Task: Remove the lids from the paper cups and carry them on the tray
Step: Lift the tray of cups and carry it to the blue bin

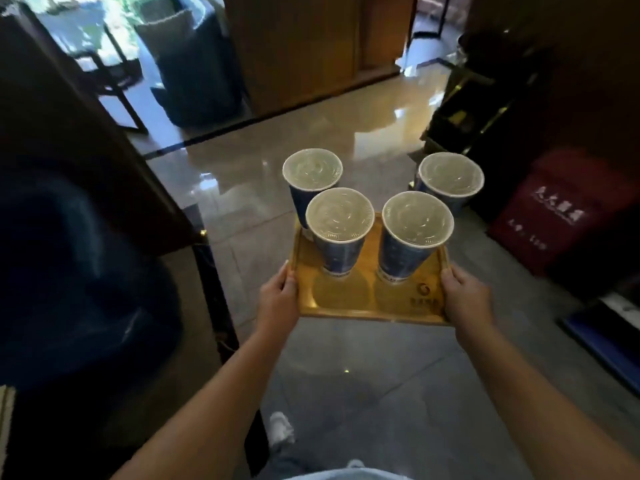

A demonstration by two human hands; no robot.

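I hold a yellow-brown wooden tray out in front of me above the floor. My left hand grips its left edge and my right hand grips its right edge. Several blue paper cups stand upright on it, each with a pale round top; whether those are lids or liquid I cannot tell. Two cups are near me, one on the left and one on the right. Two more stand at the far side, left and right.
A glossy tiled floor stretches ahead. A dark counter runs along my left. A red bin and dark equipment stand on the right. A wooden cabinet and an armchair are farther ahead.
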